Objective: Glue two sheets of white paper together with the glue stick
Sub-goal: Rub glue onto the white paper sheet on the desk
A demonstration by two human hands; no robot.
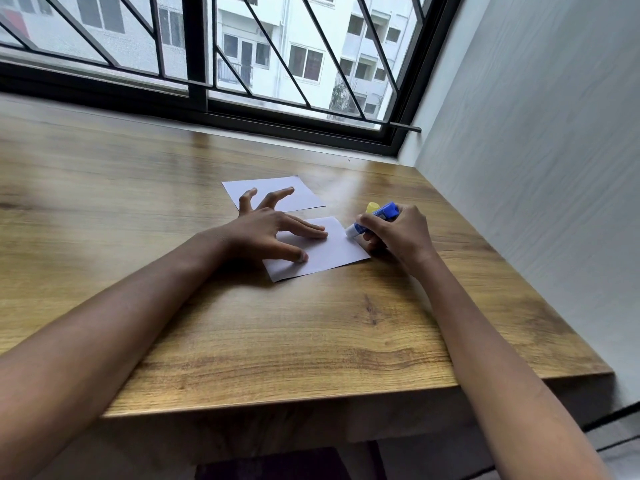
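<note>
Two white paper sheets lie on the wooden table (242, 334). The near sheet (332, 254) is pinned flat by my left hand (273, 230), fingers spread, thumb and forefinger pressing on it. The far sheet (301, 195) lies just beyond, partly behind my raised fingers. My right hand (398, 233) grips a blue glue stick (375, 218), tilted, with its white tip touching the near sheet's right edge. A yellow cap (372, 206) shows just behind the stick; I cannot tell whether it stands on the table.
The table runs to a barred window (242, 64) at the back and a grey wall (536, 168) on the right. Its front edge is close to me. A dark seat (270, 462) shows below the table.
</note>
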